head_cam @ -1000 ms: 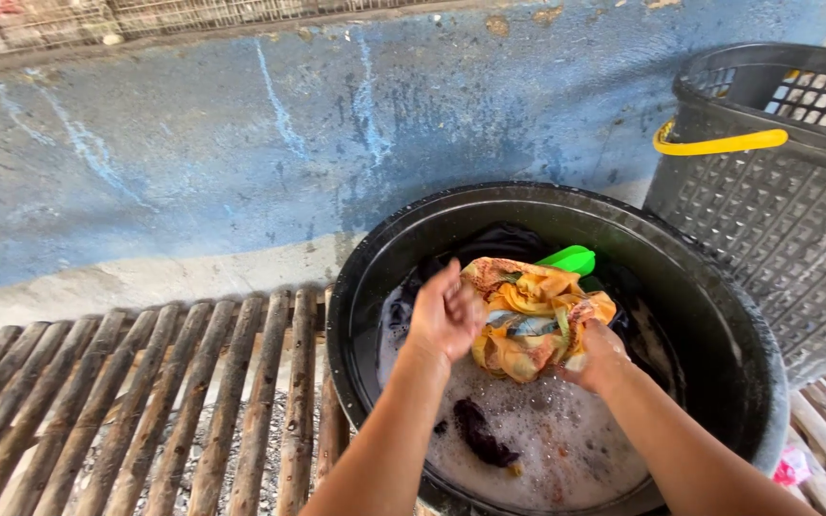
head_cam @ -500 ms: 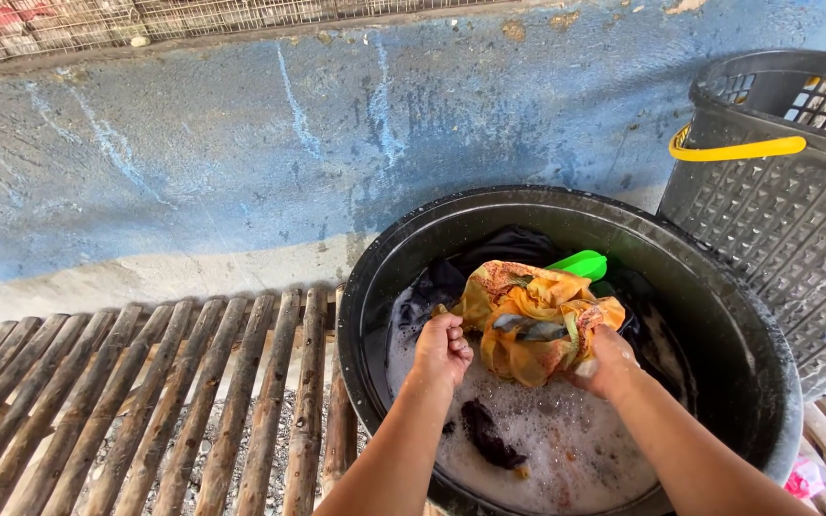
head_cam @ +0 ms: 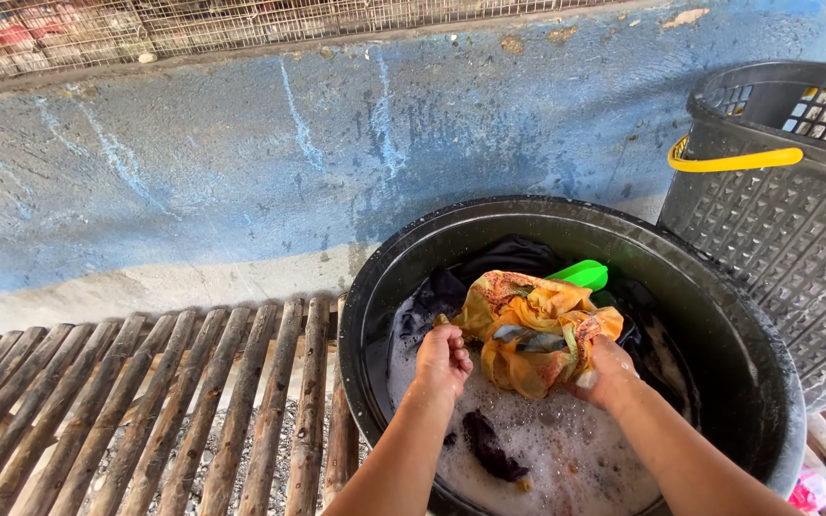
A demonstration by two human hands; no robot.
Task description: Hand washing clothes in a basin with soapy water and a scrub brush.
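Note:
A wet orange patterned cloth (head_cam: pixel 533 330) is bunched above the soapy water in a big black basin (head_cam: pixel 719 315). My left hand (head_cam: pixel 444 359) grips its left edge with the fingers curled tight. My right hand (head_cam: pixel 607 371) clutches the cloth's right side from below. Dark clothes (head_cam: pixel 504 263) lie at the back of the basin, and a small dark piece (head_cam: pixel 486 443) floats in the foam near my forearms. A green plastic object (head_cam: pixel 581 275) pokes out behind the cloth.
A dark grey laundry basket (head_cam: pixel 784 215) with a yellow handle (head_cam: pixel 733 161) stands right of the basin. Wooden slats (head_cam: pixel 164 411) form the floor on the left. A worn blue wall (head_cam: pixel 241 153) with wire mesh (head_cam: pixel 145 29) above runs behind.
My left hand dropped from the cloth's upper left to its lower left edge and closed on it. The view shifted slightly; the right hand kept its hold.

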